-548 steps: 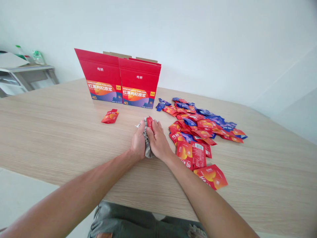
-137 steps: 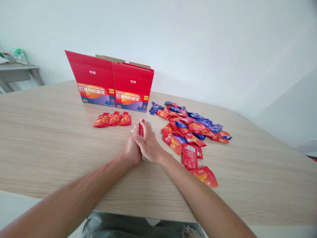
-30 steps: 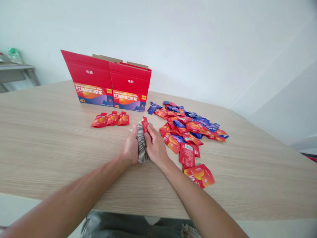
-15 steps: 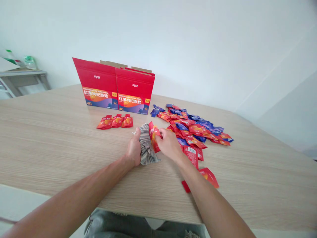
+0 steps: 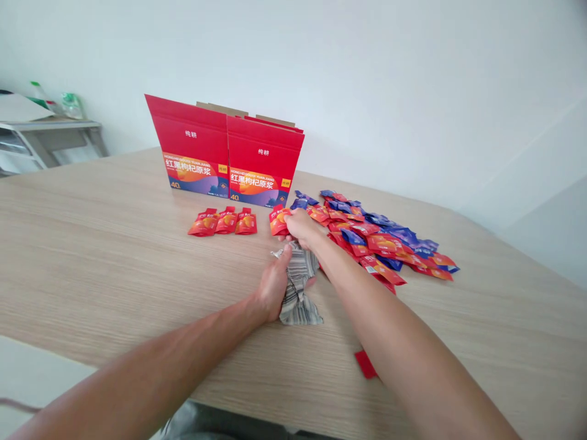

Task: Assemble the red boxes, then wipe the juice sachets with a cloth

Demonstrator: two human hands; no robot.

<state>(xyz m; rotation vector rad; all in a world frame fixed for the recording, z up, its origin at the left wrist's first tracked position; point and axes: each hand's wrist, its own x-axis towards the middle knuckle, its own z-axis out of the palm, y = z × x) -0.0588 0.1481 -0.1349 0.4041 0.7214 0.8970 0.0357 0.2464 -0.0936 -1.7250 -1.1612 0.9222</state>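
1. Two bare hands are at work, each gripping one thing.
2. The right hand (image 5: 303, 225) has its fingers closed on one red pouch (image 5: 277, 220), pinching it by its right side; the pouch is in front of the right-hand box, to the right of a short row and apart from it.
3. The left hand (image 5: 274, 284) is wrapped around one striped cloth (image 5: 300, 284), thumb along the near side, with a bit of finger showing past the far edge; the cloth's loose lower end spreads toward the table edge, just below the right hand.
4. Three red pouches make up the row (image 5: 226, 221), close together on the wood-grain table (image 5: 137, 275), their narrow necks pointing away from the person.
5. Two red boxes (image 5: 229, 153) stand side by side behind the row, top flaps raised, each front marked 40.
6. One heap of pouches (image 5: 385, 238), red and blue-purple, spreads to the right; they overlap and the right forearm covers some, so I can't give a fair count.
7. One red corner (image 5: 365, 365) sticks out from under that forearm, nearer the person.
8. One side table (image 5: 59, 125) stands at far left, with a green-capped bottle (image 5: 38, 90) on it.
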